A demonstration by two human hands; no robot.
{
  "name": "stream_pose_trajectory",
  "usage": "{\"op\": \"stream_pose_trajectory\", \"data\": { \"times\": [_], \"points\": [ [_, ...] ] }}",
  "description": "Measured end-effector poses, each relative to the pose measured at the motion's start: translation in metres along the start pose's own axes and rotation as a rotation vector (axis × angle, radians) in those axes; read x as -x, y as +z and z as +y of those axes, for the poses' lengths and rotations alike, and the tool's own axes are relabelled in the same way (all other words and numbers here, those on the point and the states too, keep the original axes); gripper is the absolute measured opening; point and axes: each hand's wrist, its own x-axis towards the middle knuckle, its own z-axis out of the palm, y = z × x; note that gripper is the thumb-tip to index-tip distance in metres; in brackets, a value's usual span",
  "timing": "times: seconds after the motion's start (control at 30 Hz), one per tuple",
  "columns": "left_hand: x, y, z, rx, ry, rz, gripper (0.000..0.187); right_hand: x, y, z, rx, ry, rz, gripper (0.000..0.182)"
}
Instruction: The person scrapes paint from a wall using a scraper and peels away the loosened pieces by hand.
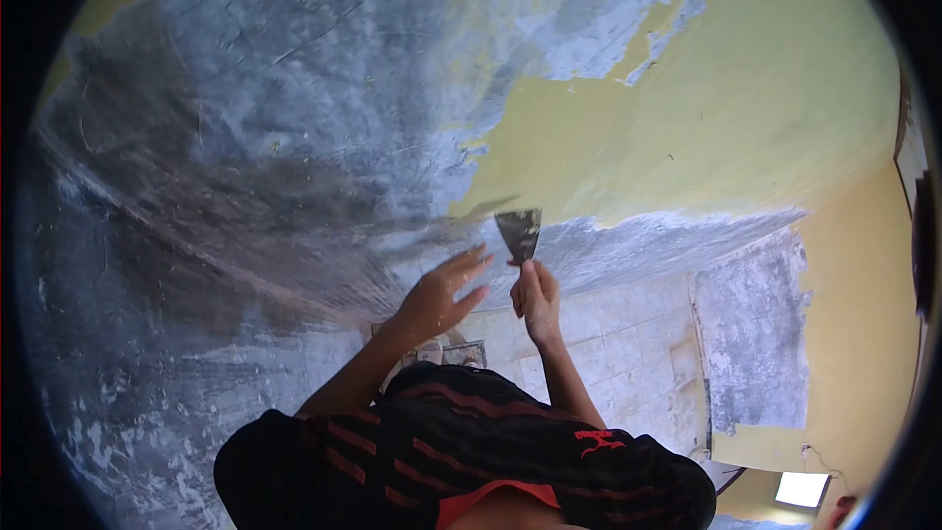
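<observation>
My right hand (537, 300) is wrapped round the handle of a putty knife (520, 231), its wide grey blade pointing up toward the wall. Light flecks stick to the blade, and its edge overlaps the yellow paint in this view. To the left, my left hand (447, 289) is held up with fingers and thumb apart, holding nothing. Ahead stands a wall with yellow paint (765, 118) on the right and scraped grey plaster (324, 88) on the left, meeting at a ragged edge.
Below my hands lies a pale tiled floor (618, 339). A side wall at the right has a bare grey patch (751, 334) beside yellow paint. At the lower right is a bright white rectangle (802, 489). My feet stand near a dark-edged object (467, 353).
</observation>
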Motion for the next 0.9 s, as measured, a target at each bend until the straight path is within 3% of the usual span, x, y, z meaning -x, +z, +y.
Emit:
{"op": "stream_pose_trajectory", "data": {
  "times": [0.07,0.13,0.27,0.3,0.33,0.4,0.5,0.67,0.9],
  "points": [
    [-0.015,-0.020,0.018,0.046,0.094,0.164,0.053,-0.011,0.013,-0.032,-0.040,-0.049,-0.016,0.045],
    [-0.023,-0.031,0.027,0.095,0.110,0.208,0.053,-0.019,0.024,-0.051,-0.134,-0.157,-0.083,0.044],
    [-0.032,-0.046,0.037,0.225,0.151,0.325,0.049,-0.021,0.052,-0.066,-0.204,-0.158,-0.120,0.043],
    [-0.033,-0.046,0.035,0.243,0.117,0.355,0.038,-0.020,0.058,-0.066,-0.227,-0.146,-0.134,0.041],
    [-0.033,-0.045,0.028,0.244,0.116,0.355,0.038,-0.018,0.064,-0.065,-0.252,-0.135,-0.149,0.040],
    [-0.034,-0.037,0.008,0.514,-0.141,0.328,0.032,-0.014,0.071,-0.060,-0.256,-0.153,-0.160,0.039],
    [-0.044,-0.042,0.009,0.676,-0.096,0.332,0.026,-0.009,0.079,-0.058,-0.305,-0.124,-0.150,0.039],
    [-0.066,-0.042,0.009,0.810,-0.090,0.245,0.034,-0.012,0.080,-0.052,-0.292,-0.128,-0.129,0.038],
    [-0.095,-0.028,0.028,0.883,-0.112,0.347,0.044,-0.030,0.073,-0.074,-0.249,-0.178,-0.094,0.036]
  ]
}}
